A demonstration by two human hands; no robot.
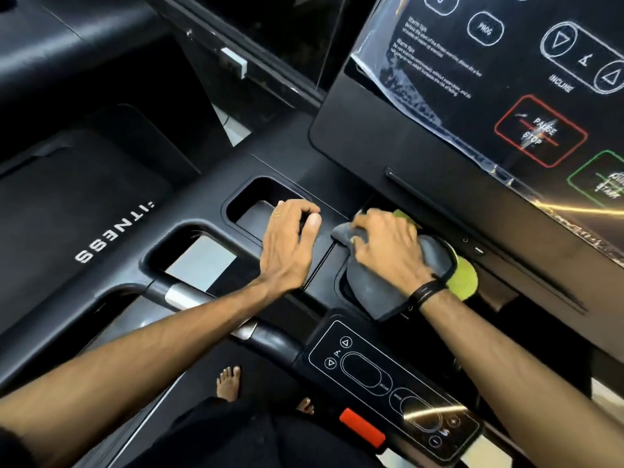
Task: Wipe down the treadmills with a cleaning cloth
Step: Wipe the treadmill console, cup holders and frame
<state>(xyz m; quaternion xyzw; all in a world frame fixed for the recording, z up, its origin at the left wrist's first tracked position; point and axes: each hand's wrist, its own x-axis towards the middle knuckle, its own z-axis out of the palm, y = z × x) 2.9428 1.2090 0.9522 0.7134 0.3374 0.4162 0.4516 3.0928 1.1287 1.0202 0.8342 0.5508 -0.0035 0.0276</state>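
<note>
The black treadmill console fills the view, with a touch panel under creased plastic film at the upper right. My right hand presses a grey cleaning cloth with a lime-green side into a recessed holder in the console tray. My left hand rests palm down on the tray just left of the cloth, fingers curled at the edge of a rectangular pocket. It holds nothing. A black band is on my right wrist.
A second cut-out opens left of the pocket. A handlebar with a silver sensor crosses below. A lower control panel and a red safety key lie nearer me. A neighbouring treadmill stands left. My bare feet show below.
</note>
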